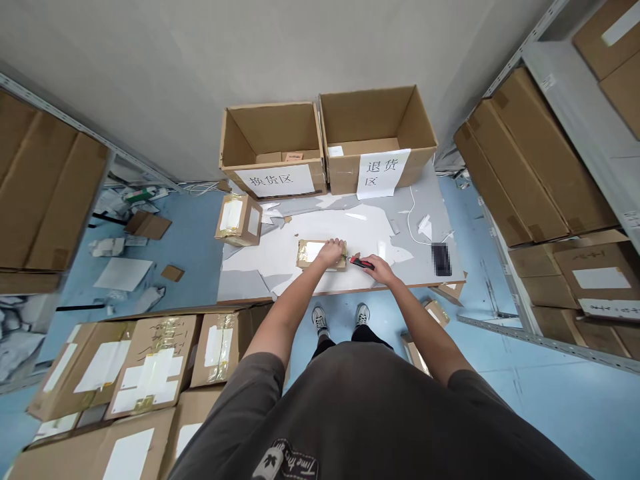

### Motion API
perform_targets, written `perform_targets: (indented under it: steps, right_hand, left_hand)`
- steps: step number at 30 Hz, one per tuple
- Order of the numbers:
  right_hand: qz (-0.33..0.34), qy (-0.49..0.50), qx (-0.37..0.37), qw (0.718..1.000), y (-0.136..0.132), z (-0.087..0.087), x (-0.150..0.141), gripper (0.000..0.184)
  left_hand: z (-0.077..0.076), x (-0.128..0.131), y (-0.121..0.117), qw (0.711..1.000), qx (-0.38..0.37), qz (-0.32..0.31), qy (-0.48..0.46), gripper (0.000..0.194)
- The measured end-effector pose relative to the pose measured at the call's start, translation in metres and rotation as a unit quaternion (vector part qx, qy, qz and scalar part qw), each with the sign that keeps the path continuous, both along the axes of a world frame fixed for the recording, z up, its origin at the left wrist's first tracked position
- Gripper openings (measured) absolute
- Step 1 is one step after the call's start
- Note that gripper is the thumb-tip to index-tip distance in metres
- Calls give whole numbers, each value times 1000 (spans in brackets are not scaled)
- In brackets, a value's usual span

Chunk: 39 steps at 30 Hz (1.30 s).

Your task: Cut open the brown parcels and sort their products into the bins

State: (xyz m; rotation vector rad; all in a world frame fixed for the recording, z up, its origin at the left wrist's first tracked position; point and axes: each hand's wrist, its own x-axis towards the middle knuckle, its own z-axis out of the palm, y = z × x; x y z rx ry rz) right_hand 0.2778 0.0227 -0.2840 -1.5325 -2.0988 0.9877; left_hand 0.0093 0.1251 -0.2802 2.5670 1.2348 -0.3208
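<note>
A small taped cardboard box (306, 256) with a white label lies on the table (240, 283) in front of me. My left hand (332, 252) presses down on its right part, fingers closed over the top and the far edge. In my right hand (379, 268) is a red and black utility knife (362, 263), gripped by the handle. Its blade points left, at the right end of the box; whether the tip touches the cardboard I cannot tell.
Two large open cartons with paper signs, one left (273, 143) and one right (377, 123), stand at the back. A taped box (239, 220) sits at the table's left, a pixelated dark object (441, 259) at its right. Stacked boxes (150, 360) and a loaded shelf (545, 167) flank me.
</note>
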Motion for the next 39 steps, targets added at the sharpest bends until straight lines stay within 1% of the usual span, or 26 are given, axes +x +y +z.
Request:
perform_targets:
  steps: [2,4,9,11,15,19,24,28,32,39]
  right_hand:
    - [10,-52,12,999,1,5,-5,52]
    - [17,-95,20,995,3,11,-11,55]
    - [34,-150,41,987,8,22,-19,52]
    - [40,-153,44,986,10,23,-20,51]
    - [47,-144,51,987,13,21,-28,47]
    - [37,-131,54,989,14,16,-32,46]
    - [40,-117,53,991,16,15,-24,52]
    - [46,-119,52,990,18,17,-17,48]
    - [42,-120,52,990,16,17,-12,48]
    - [39,-129,61,989,13,15,-12,48]
  left_hand:
    - [0,1,0,1000,2,1,-2,59]
    - [0,0,-1,1000,11,-1,-3,57]
    - [-2,-8,-4,1000,17,-6,-24,61]
    - [-1,-11,-6,999,21,-2,-31,62]
    - [4,-11,-13,999,31,17,-34,56]
    - [9,-8,-18,999,24,34,-31,56]
    - [9,-7,-22,998,28,42,-31,57]
    - [9,-8,-21,998,20,46,-36,54]
    - [9,-8,-20,998,16,38,-36,58]
    - [6,-9,-23,998,20,44,-40,56]
